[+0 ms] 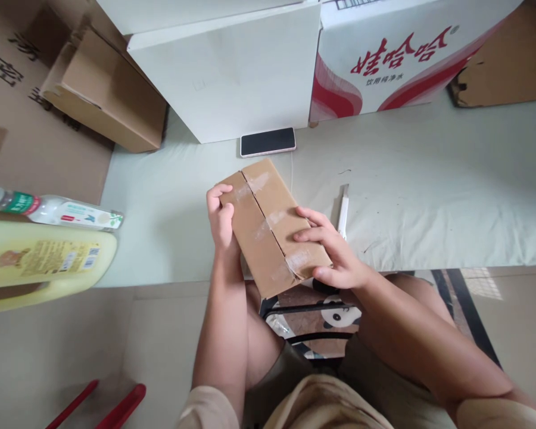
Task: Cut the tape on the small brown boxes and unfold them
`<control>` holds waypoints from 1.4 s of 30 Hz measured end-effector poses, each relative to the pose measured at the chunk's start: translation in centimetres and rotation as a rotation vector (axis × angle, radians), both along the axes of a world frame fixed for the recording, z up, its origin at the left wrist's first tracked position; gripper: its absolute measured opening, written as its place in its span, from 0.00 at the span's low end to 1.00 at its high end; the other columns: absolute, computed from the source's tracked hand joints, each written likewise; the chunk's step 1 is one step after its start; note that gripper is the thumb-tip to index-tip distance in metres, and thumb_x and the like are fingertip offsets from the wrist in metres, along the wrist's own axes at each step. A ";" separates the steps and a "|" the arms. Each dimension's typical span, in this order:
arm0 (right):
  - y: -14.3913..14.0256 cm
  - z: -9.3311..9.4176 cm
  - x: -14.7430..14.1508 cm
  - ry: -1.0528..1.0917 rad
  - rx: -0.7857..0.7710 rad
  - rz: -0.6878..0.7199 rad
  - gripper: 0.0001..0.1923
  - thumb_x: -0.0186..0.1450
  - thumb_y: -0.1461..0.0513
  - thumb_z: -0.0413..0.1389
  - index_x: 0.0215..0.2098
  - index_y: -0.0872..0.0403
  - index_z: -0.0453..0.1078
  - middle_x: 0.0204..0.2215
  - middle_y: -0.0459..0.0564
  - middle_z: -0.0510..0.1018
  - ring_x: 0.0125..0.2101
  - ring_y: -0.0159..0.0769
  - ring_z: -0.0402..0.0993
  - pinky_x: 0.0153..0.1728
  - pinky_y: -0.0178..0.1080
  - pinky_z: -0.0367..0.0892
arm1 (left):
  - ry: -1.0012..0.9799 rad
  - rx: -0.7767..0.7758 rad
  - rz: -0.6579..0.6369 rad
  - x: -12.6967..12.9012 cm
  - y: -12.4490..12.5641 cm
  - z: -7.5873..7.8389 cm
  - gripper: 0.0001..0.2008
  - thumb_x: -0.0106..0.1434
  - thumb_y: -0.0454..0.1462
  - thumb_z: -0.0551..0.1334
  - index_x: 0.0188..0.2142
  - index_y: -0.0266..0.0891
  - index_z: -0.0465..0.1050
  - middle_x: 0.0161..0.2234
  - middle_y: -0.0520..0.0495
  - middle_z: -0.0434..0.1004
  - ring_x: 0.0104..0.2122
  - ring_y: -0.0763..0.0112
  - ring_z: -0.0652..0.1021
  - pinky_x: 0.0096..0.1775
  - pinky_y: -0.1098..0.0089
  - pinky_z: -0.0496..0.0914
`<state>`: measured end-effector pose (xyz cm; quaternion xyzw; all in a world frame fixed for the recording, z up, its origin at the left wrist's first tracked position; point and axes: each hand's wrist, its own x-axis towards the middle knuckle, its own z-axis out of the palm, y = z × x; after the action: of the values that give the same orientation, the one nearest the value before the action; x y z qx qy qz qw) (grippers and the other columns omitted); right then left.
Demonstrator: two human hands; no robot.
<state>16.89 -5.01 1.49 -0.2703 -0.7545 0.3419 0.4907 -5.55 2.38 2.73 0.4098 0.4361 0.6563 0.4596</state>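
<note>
A brown cardboard box (268,229), its seam crossed by several strips of clear tape, is held tilted over the table's front edge. My left hand (222,217) grips its left side, fingers curled over the far left corner. On the right side my right hand (333,250) clasps the near corner, with fingertips on the top face. Just beyond that hand, a white utility knife (343,211) lies on the pale green cloth. The underside of the box is hidden.
A phone (268,142) lies at the back, against white cartons (232,71) and a red-printed carton (384,65). Brown boxes (111,89) stand at the left, beside a plastic bottle (71,213) and a yellow jug (89,256). The covered table (429,196) ends before my knees.
</note>
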 end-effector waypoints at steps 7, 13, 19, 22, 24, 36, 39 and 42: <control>0.3 0.9 2.1 -0.236 -0.165 -0.487 0.22 0.73 0.49 0.49 0.60 0.48 0.71 0.59 0.58 0.76 0.59 0.51 0.75 0.58 0.56 0.73 | -0.068 0.016 -0.004 0.0 0.2 0.4 0.13 0.55 0.43 0.64 0.41 0.46 0.68 0.40 0.50 0.78 0.34 0.68 0.77 0.35 0.69 0.71; 1.4 1.8 2.7 -0.800 -0.637 -0.938 0.31 0.67 0.49 0.54 0.65 0.51 0.68 0.55 0.63 0.75 0.39 0.49 0.77 0.38 0.50 0.74 | -0.023 0.003 -0.009 -0.9 0.6 -0.4 0.16 0.53 0.43 0.64 0.41 0.46 0.67 0.38 0.51 0.75 0.33 0.70 0.76 0.33 0.70 0.69; 1.6 1.9 2.7 -1.043 -0.711 -0.773 0.28 0.70 0.50 0.50 0.65 0.49 0.69 0.52 0.60 0.80 0.40 0.49 0.78 0.33 0.44 0.67 | -0.038 -0.007 -0.005 -0.8 0.7 -0.4 0.15 0.53 0.42 0.63 0.41 0.46 0.67 0.39 0.51 0.76 0.33 0.70 0.76 0.34 0.70 0.71; 1.9 1.5 3.1 -1.005 -0.654 -0.748 0.25 0.69 0.56 0.50 0.62 0.50 0.73 0.43 0.57 0.82 0.37 0.47 0.78 0.31 0.41 0.63 | -0.031 -0.001 0.001 -0.7 0.7 -0.4 0.15 0.53 0.42 0.63 0.40 0.46 0.67 0.38 0.51 0.75 0.32 0.70 0.76 0.33 0.71 0.70; 2.1 1.5 3.4 -0.852 -0.665 -0.693 0.25 0.65 0.59 0.52 0.59 0.50 0.75 0.34 0.52 0.80 0.31 0.41 0.75 0.30 0.40 0.62 | -0.023 0.005 -0.010 -0.7 0.7 -0.4 0.14 0.54 0.42 0.64 0.40 0.46 0.67 0.38 0.51 0.75 0.32 0.71 0.76 0.32 0.71 0.70; 0.1 3.7 4.2 0.672 -0.749 -0.289 0.17 0.59 0.58 0.53 0.46 0.41 0.74 0.33 0.45 0.81 0.21 0.33 0.67 0.25 0.40 0.64 | -0.084 0.005 -0.055 0.0 -0.1 -0.8 0.12 0.61 0.43 0.62 0.44 0.48 0.68 0.41 0.49 0.76 0.35 0.69 0.78 0.35 0.69 0.73; 0.1 3.9 4.4 0.783 -0.772 -0.320 0.19 0.60 0.59 0.53 0.47 0.37 0.75 0.41 0.43 0.82 0.22 0.31 0.67 0.29 0.42 0.67 | -0.108 0.017 -0.060 0.5 -0.4 -0.8 0.12 0.62 0.44 0.62 0.45 0.49 0.67 0.41 0.50 0.75 0.35 0.68 0.78 0.35 0.69 0.73; -0.3 4.3 4.1 0.718 -0.778 -0.271 0.21 0.61 0.55 0.52 0.52 0.33 0.73 0.53 0.41 0.81 0.25 0.33 0.72 0.36 0.45 0.73 | -0.088 0.024 -0.052 1.0 -0.5 -0.6 0.12 0.64 0.45 0.62 0.46 0.49 0.67 0.40 0.50 0.74 0.33 0.69 0.76 0.34 0.69 0.72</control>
<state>21.02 -5.27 5.78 -0.3930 -0.3157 0.6004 0.6208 -4.57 1.83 2.09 0.3974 0.3967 0.6665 0.4904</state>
